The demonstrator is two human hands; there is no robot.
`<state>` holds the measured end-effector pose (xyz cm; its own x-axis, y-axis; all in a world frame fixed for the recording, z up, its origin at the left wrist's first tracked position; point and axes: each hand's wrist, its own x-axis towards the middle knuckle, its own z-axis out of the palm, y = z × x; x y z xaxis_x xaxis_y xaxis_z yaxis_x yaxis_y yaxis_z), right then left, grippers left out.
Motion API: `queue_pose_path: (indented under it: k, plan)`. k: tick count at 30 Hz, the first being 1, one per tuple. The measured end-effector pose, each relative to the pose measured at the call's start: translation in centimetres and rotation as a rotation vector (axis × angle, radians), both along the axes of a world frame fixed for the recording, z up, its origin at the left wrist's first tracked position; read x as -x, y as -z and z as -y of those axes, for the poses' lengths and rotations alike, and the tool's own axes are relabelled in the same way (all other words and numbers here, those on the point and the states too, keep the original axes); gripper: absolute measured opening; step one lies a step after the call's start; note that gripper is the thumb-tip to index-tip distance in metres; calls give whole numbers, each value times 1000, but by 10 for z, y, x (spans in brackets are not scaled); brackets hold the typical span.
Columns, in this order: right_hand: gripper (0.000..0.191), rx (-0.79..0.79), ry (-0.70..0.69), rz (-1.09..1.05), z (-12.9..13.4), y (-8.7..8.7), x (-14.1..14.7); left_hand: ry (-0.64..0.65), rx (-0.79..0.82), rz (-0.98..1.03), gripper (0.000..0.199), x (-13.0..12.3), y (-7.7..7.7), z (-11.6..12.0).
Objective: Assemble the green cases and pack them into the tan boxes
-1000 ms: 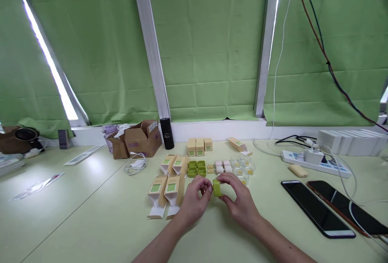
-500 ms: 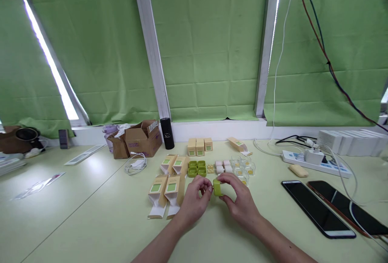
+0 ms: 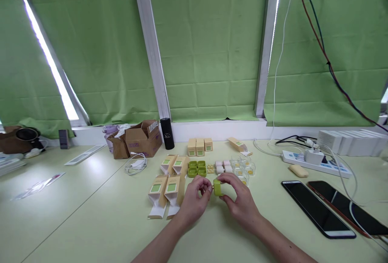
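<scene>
Cardboard box point(image 3: 142, 137) and coiled white cable point(image 3: 135, 165) sit at the far left of the table point(image 3: 75, 214), well apart from the work. Next come four tan cartons point(image 3: 168, 188) lying with open flaps, just beside the left hand point(image 3: 194, 202). That hand is curled, thumb and forefinger pinched together at the left side of a small green case point(image 3: 217, 187); whether a small part sits between those fingertips cannot be told. The case is held just above the table, in front of a row of four more green cases point(image 3: 197, 169), pink blocks point(image 3: 222, 167) and clear cups point(image 3: 244, 168). The right hand point(image 3: 239, 202) grips the case from the right, fingers closed over its top and thumb beneath. Judged from this pose, the step in hand is fitting or closing the case; the next move would call for a steady right-hand grip while the left fingertips press or align at the seam. Further right lie two phones point(image 3: 318, 210) and a power strip point(image 3: 312, 160), both untouched.
</scene>
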<state>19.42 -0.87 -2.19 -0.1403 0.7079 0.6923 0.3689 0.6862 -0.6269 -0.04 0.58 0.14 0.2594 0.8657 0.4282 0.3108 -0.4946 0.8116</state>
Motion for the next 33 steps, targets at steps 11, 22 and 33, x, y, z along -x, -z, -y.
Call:
queue_pose_path:
  k: [11, 22, 33]
  plan:
    - [48, 6, -7, 5, -3, 3, -2, -8, -5, 18, 14, 1, 0, 0]
    - [48, 3, 12, -4, -1, -1, -1, -8, 10, 44, 17, 3, 1, 0]
    - [46, 12, 8, -10, -2, -1, -2, -4, 33, 74, 23, 4, 0, 0]
